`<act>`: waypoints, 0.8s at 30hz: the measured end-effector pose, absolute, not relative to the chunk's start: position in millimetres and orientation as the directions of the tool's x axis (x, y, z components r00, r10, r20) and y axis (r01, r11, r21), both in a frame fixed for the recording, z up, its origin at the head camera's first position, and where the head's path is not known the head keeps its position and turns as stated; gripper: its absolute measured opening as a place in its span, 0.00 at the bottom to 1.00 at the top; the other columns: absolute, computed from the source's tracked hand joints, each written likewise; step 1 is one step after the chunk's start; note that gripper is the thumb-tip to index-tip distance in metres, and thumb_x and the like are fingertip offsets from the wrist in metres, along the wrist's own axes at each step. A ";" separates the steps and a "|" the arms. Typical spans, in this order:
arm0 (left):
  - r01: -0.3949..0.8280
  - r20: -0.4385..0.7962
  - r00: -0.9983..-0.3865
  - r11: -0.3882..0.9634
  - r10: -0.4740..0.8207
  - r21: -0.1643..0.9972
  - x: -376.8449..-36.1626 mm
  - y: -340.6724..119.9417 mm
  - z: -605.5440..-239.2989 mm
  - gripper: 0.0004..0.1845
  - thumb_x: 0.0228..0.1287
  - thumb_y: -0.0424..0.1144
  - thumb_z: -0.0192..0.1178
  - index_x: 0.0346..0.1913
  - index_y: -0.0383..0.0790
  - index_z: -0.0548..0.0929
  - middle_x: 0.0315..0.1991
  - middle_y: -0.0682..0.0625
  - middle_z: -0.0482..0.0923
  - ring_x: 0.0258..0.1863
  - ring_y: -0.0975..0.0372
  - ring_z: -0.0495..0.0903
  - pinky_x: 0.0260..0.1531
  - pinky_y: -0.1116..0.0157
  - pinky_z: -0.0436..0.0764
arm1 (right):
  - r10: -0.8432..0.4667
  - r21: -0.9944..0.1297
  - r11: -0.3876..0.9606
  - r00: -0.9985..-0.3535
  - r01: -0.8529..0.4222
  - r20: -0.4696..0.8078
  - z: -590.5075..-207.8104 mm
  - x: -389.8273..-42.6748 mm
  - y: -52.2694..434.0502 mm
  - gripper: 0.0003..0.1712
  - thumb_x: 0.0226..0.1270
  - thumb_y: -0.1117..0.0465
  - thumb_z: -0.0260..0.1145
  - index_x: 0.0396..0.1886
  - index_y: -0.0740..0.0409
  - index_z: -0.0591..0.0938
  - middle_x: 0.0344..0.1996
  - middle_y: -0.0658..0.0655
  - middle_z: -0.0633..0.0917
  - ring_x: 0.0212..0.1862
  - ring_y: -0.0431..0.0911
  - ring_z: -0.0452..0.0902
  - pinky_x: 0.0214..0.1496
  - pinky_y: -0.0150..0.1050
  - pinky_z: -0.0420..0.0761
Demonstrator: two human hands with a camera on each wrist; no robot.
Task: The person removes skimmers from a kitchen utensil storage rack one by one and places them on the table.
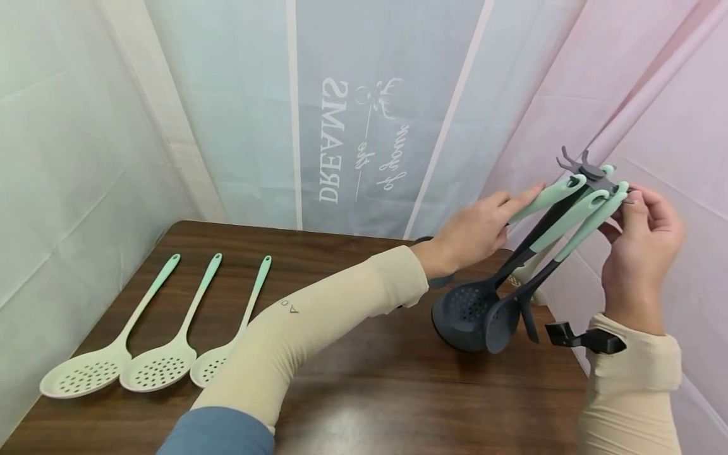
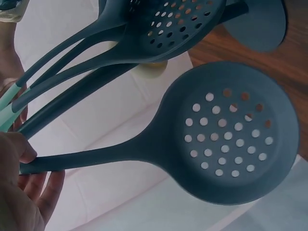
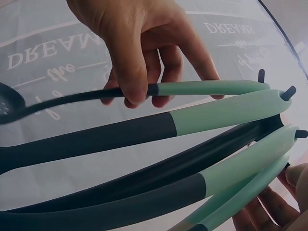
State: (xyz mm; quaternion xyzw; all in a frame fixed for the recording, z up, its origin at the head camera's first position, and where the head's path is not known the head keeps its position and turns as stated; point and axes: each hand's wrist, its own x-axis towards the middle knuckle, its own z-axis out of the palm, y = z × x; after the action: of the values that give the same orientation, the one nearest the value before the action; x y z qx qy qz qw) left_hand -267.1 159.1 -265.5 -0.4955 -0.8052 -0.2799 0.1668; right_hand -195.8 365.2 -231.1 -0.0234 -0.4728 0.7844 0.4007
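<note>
A dark utensil stand (image 1: 591,169) with hooks at its top carries several dark utensils with mint handle ends. My left hand (image 1: 474,230) pinches the handle of a dark skimmer (image 2: 231,139); its looped mint end (image 3: 216,87) is at a hook. Most of that skimmer's head is behind my left wrist in the head view. At the stand's top, my right hand (image 1: 643,246) pinches a hook beside a mint handle (image 1: 594,221); its fingertips are partly hidden. Below hang a slotted spoon (image 1: 502,323) and other dark heads (image 1: 463,309).
Three cream skimmers with mint handle ends lie side by side at the left of the brown table (image 1: 364,385): the left one (image 1: 88,373), the middle one (image 1: 159,365) and the right one (image 1: 209,363), partly behind my left sleeve. Curtains (image 1: 375,50) hang close behind and beside the table.
</note>
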 end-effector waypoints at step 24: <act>0.853 0.445 -0.478 0.279 0.757 0.441 -250.8 151.8 -255.9 0.41 0.73 0.34 0.55 0.83 0.45 0.49 0.71 0.48 0.68 0.55 0.67 0.73 0.49 0.76 0.73 | 0.632 -0.748 -0.224 -0.677 -0.625 0.377 -233.6 -195.5 365.3 0.16 0.64 0.72 0.72 0.47 0.80 0.81 0.36 0.65 0.86 0.33 0.52 0.87 0.30 0.38 0.87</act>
State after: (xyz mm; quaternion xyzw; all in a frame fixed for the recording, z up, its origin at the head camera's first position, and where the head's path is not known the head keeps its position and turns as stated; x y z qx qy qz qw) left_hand -250.8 151.8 -255.9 -0.5055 -0.7963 -0.3239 0.0738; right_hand -195.5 365.3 -233.6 -0.0035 -0.4762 0.7823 0.4016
